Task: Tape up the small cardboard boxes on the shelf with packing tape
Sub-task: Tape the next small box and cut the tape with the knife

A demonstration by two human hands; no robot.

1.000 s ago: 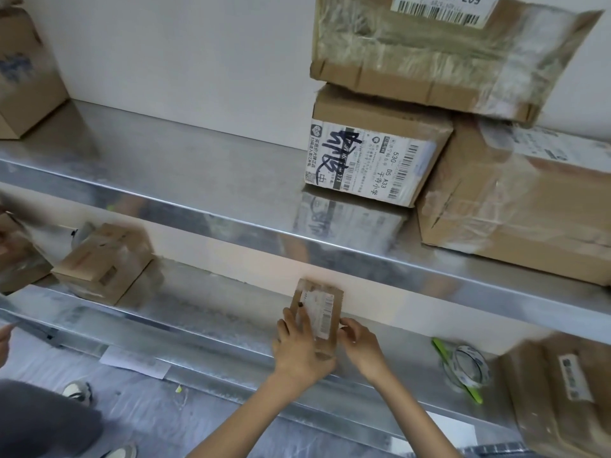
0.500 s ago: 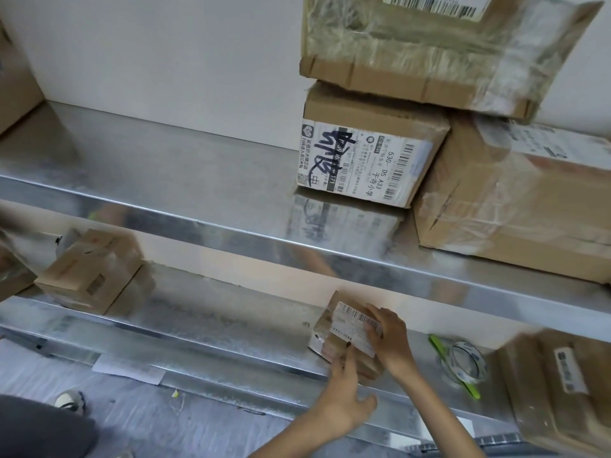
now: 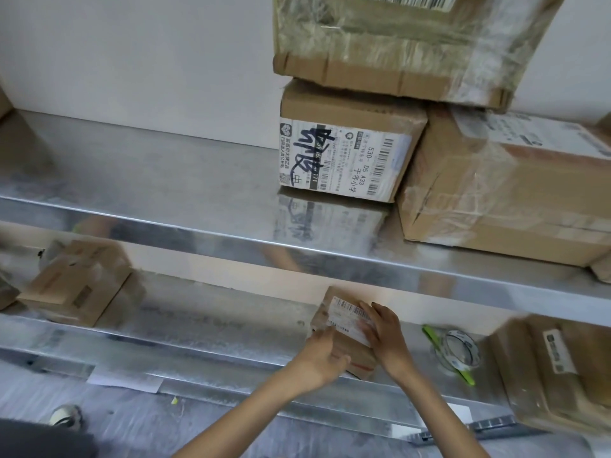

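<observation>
A plain white wall (image 3: pixel 139 61) backs two shiny sheet-metal shelves, the upper shelf (image 3: pixel 148 180) overhanging the lower shelf (image 3: pixel 215 328), with grey streaked floor (image 3: pixel 132 424) below, all softly, evenly lit.

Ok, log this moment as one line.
left hand: grips small box | right hand: grips small box | tape roll: untouched on lower shelf

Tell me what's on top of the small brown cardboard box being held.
A white barcode label lies on the small brown cardboard box; the right hand covers the label's right end, hiding any seam beneath.
</observation>
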